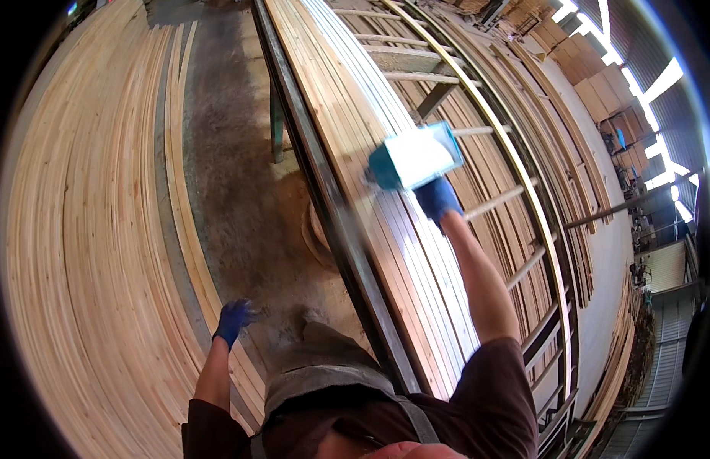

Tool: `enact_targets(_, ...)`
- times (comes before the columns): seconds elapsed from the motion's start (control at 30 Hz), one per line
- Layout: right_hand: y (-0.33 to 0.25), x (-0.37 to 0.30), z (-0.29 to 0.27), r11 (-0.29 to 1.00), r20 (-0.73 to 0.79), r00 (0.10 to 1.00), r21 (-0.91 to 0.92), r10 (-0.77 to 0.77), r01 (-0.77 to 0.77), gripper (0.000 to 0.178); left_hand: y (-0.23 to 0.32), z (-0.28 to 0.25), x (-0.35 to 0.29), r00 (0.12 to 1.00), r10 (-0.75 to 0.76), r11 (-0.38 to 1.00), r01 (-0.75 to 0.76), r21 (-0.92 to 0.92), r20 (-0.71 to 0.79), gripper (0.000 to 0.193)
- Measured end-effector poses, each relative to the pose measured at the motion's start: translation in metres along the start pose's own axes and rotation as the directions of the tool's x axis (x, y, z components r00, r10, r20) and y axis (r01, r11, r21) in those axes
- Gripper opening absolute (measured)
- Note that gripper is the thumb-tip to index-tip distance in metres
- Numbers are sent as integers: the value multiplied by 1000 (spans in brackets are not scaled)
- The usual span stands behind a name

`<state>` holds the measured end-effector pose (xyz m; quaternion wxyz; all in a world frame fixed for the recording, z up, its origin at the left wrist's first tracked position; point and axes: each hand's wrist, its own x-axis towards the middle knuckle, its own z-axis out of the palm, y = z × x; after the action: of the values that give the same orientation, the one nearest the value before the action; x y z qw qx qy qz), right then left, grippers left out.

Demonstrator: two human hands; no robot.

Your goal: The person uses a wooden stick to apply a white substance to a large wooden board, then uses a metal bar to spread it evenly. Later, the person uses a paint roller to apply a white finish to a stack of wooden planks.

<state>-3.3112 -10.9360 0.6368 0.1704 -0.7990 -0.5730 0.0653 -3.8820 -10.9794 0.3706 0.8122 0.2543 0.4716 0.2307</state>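
Note:
My right hand [437, 200], in a dark blue glove, is closed on a blue scoop-like tool [454, 145]. Glare whitens much of its broad face, so its exact kind is unclear. It is over a row of long, narrow wooden strips [362, 145] laid side by side on a metal-edged rack. Whether the tool touches the strips cannot be made out. Lower down on the left, my left hand [234, 321], gloved in blue too, hangs away from the rack with its blurred fingers loosely stretched out. Nothing shows in it.
A wide stack of pale boards [87, 229] fills the left side. A dark steel rail [332, 206] edges the rack. To the right stands a frame with round rollers [496, 200], with more strips beyond it. Brown cartons [606, 92] are piled at the far right.

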Motion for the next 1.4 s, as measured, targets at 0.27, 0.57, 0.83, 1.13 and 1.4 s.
enact_targets(0.27, -105, 393, 79, 988, 6, 988, -22, -154, 154, 38, 5, -144, -6, 777, -350, 934, 334, -128, -524, 31)
enact_targets(0.57, -204, 630, 173, 982, -251, 957, 81, -147, 172, 30, 197, -189, 171, 840, -336, 888, 433, 153, -425, 33)
enact_targets(0.83, -174, 516, 194, 984, -33, 994, 153, 102, -96, 28, 404, -168, 320, 892, -424, 866, 449, 219, -154, 50)
enact_targets(1.13, -138, 80, 33, 873, 160, 873, 94, 461, -479, 22, 332, -78, 370, 656, -667, 716, 433, 547, 353, 22)
enact_targets(1.4, -87, -376, -54, 441, 116, 431, -71, 895, -895, 20, 261, 9, 303, 821, -561, 432, 399, 809, -106, 26)
